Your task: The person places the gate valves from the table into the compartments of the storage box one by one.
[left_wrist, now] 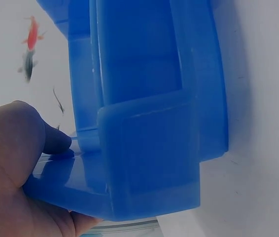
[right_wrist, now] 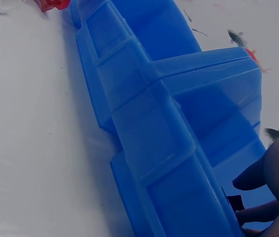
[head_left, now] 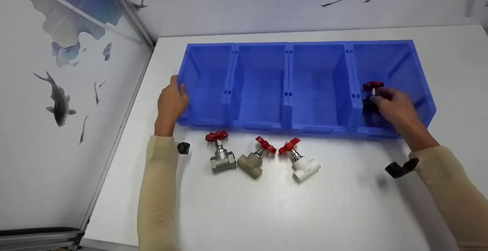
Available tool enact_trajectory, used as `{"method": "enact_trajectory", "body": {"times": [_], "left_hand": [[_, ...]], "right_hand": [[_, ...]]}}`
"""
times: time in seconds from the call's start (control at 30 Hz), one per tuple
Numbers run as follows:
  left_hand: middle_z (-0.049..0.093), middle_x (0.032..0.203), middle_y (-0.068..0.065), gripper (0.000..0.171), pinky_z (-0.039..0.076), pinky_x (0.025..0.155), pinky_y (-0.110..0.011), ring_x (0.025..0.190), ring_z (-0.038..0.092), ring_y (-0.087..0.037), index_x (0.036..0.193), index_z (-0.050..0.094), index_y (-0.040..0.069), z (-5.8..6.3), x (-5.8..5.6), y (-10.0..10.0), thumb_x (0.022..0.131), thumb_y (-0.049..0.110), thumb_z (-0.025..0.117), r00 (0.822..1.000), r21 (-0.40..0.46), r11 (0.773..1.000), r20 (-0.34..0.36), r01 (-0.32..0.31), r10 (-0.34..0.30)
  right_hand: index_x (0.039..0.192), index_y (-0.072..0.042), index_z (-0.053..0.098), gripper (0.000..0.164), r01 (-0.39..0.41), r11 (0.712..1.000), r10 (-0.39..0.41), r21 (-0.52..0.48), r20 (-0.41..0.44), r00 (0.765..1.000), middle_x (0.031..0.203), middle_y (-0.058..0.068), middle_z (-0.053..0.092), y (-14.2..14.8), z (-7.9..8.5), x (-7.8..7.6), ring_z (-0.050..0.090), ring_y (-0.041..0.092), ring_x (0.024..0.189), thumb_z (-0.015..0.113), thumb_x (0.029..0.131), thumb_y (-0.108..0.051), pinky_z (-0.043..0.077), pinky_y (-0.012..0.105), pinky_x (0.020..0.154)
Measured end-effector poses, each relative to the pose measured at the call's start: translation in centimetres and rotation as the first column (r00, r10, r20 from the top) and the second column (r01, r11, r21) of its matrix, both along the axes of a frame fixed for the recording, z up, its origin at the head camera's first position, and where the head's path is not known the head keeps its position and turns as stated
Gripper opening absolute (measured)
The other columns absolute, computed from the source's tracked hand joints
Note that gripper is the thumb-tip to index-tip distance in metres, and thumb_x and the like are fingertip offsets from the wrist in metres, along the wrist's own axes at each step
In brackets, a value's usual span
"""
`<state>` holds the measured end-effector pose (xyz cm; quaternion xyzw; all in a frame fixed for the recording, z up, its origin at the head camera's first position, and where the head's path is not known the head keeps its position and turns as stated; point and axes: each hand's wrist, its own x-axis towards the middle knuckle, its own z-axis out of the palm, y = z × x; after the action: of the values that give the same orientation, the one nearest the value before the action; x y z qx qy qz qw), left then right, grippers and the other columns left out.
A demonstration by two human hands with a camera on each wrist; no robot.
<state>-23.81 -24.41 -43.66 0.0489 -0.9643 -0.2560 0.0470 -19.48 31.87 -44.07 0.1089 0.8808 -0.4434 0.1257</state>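
Note:
My left hand point(head_left: 172, 100) grips the left side wall of a row of joined blue bins point(head_left: 260, 126), and the left wrist view shows the thumb point(left_wrist: 56, 141) over the wall's rim. Inside the rightmost bin, my right hand point(head_left: 398, 108) pinches a valve with a red handwheel point(head_left: 373, 85) and a black body point(head_left: 368, 105) near its stem. The hand hides part of that body. In front of the bins lie a metal valve point(head_left: 222, 160), an olive-brown valve point(head_left: 251, 164) and a white valve point(head_left: 305, 167), each with a red handwheel.
The bins form four side-by-side compartments with dividers point(head_left: 288, 87) between them on a white table point(head_left: 244, 213). Behind stands a white panel point(head_left: 244, 7) with fish drawings; another panel point(head_left: 23, 129) with a metal frame borders the left side.

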Motion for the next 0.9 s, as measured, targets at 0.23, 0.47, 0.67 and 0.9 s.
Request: {"method": "enact_trajectory", "body": {"times": [0.23,0.47,0.67,0.9], "left_hand": [[0.058,0.129,-0.033,0.046,0.046,0.094,-0.058,0.114,0.06,-0.049,0.145,0.038,-0.004,0.1,0.0,0.0,0.105,0.02,0.038,1.0,-0.011,1.0,-0.003,0.0,0.0],[0.055,0.134,-0.032,0.048,0.044,0.099,-0.057,0.119,0.057,-0.048,0.147,0.035,-0.003,0.1,0.0,0.0,0.105,0.02,0.037,1.0,-0.006,1.0,0.024,-0.006,0.006],[0.055,0.134,-0.033,0.047,0.044,0.099,-0.058,0.119,0.057,-0.048,0.146,0.036,-0.003,0.1,0.0,0.0,0.105,0.02,0.037,1.0,0.005,1.0,0.018,-0.005,0.005],[0.053,0.137,-0.031,0.048,0.043,0.101,-0.057,0.122,0.056,-0.047,0.148,0.035,-0.003,0.0,0.0,0.0,0.106,0.02,0.036,1.0,0.023,1.0,0.023,-0.004,0.003]], "right_hand": [[0.152,0.002,0.032,0.065,0.015,1.0,-0.015,0.012,-0.03,0.999,0.153,0.03,0.033,-0.2,0.1,0.3,0.031,0.044,0.139,0.043,0.103,-0.04,0.026,0.058,0.112],[0.153,0.002,0.031,0.066,0.029,1.0,-0.029,0.012,-0.044,0.999,0.152,0.029,0.035,-0.5,0.4,1.0,0.033,0.042,0.138,0.043,0.103,-0.04,0.028,0.056,0.11],[0.152,0.002,0.032,0.066,0.021,1.0,-0.02,0.022,-0.071,0.997,0.15,0.031,0.036,-0.8,0.6,1.6,0.032,0.043,0.136,0.044,0.103,-0.041,0.026,0.059,0.11],[0.15,0.001,0.037,0.063,0.029,0.999,-0.027,0.023,-0.097,0.995,0.146,0.028,0.041,-1.1,0.8,2.3,0.035,0.041,0.134,0.046,0.102,-0.04,0.027,0.056,0.108]]}}
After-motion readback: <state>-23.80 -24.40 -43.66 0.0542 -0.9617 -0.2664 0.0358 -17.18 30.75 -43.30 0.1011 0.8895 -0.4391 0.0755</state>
